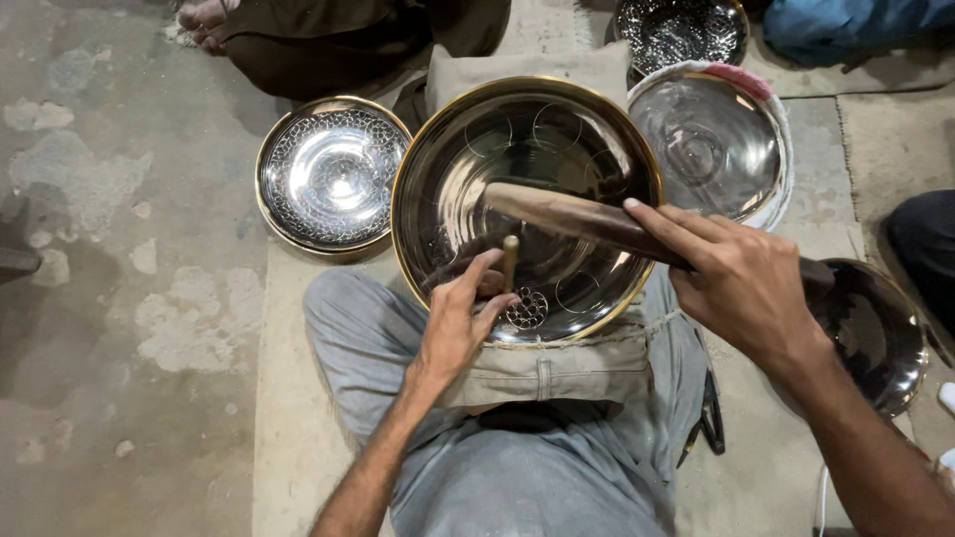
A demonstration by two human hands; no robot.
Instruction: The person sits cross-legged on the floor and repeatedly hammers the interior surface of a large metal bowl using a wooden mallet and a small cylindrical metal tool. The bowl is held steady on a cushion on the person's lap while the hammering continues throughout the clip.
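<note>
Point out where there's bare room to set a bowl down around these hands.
Free: the concrete floor left of the patterned bowl, and the mat strip by the knee. Crowded: the big bowl under the left hand and punch, the right hand with its wooden mallet, and the plain bowl.

There are no boxes, packs, labels, signs or screens here. Nothing in view has a wrapper, a sticker, a tag or a lit-up display on it.
</note>
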